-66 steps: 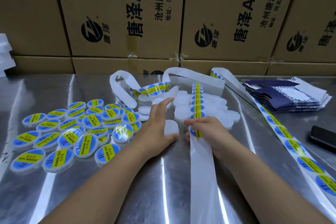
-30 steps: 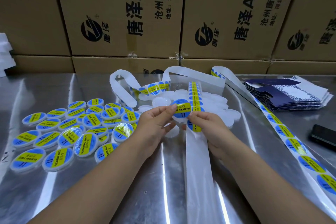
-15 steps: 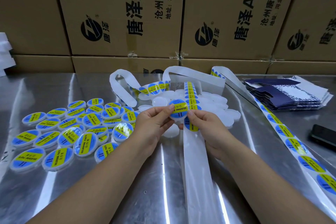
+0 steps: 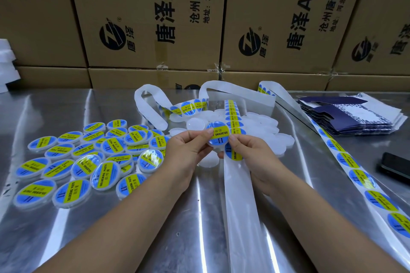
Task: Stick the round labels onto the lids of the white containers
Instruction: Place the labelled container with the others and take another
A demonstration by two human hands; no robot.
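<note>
White container (image 4: 217,139) in the middle looks light and hard; left grip (image 4: 188,149) and right grip (image 4: 247,152) pinch its edges.

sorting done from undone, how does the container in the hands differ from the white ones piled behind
The held container carries a blue-and-yellow label; the piled containers have bare lids. The held container is pinched between the left hand and right hand; the piled containers lie on the table. Both are round and white.
</note>
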